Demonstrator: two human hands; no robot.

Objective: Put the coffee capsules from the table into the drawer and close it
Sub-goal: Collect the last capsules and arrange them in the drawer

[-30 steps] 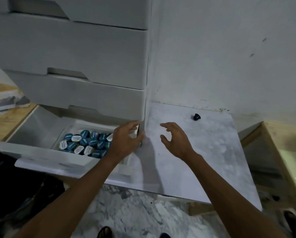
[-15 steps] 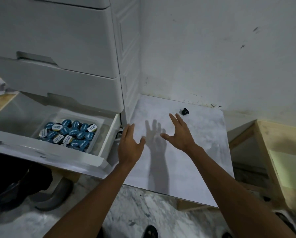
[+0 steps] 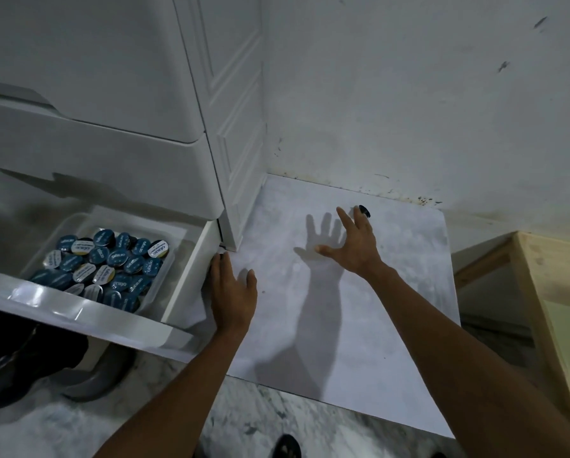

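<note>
One dark coffee capsule [image 3: 364,211] lies on the marbled table top [image 3: 392,309] near the back wall. My right hand [image 3: 356,246] hovers open with spread fingers, its fingertips just short of that capsule and partly covering it. The bottom drawer [image 3: 88,317] of the white cabinet stands pulled out at the left. Inside it a clear tray [image 3: 169,276] holds several blue and white capsules [image 3: 105,262]. My left hand [image 3: 232,292] is open and flat beside the drawer's right wall, holding nothing.
The white drawer cabinet [image 3: 111,110] rises at the left with its upper drawers shut. A stained white wall [image 3: 409,94] backs the table. A wooden frame [image 3: 548,292] stands at the right. Dark shoes [image 3: 22,355] and marble floor lie below the drawer.
My left hand has come out of the drawer and moved to its right side. My right hand has reached forward to the lone capsule, fingers spreading. The camera has shifted right.
</note>
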